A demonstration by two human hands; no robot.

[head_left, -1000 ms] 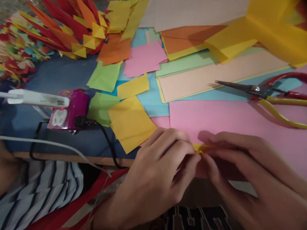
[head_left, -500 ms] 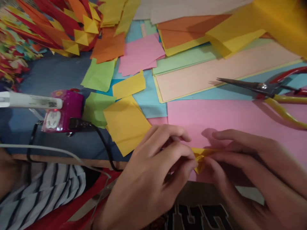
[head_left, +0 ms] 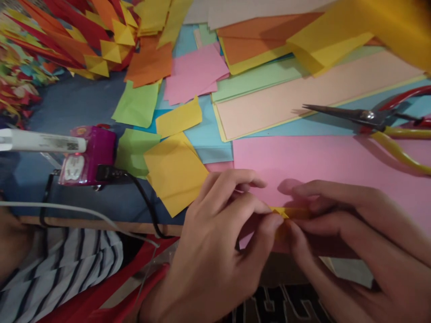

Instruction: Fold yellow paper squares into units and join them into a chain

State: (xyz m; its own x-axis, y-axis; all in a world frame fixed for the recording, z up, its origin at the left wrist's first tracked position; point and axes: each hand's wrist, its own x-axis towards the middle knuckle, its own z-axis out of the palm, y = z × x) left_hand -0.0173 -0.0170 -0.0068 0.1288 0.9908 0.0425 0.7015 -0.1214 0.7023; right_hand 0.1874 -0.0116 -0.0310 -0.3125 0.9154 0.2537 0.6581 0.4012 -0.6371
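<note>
A small folded yellow paper piece is pinched between both of my hands at the near edge of the table. My left hand closes its fingertips on the piece's left end. My right hand grips the right end with fingers curled over it, hiding most of the paper. Both hands rest over a large pink sheet.
Scissors with red and yellow handles lie at the right. Yellow squares, green, pink and orange papers cover the blue table. A magenta power socket with a black cable sits left. Folded paper units pile at back left. Another person's striped sleeve lies lower left.
The view drifted slightly. My fingers shifted on the yellow piece, pressing it flatter; less of it shows below my fingertips than half a second ago.
</note>
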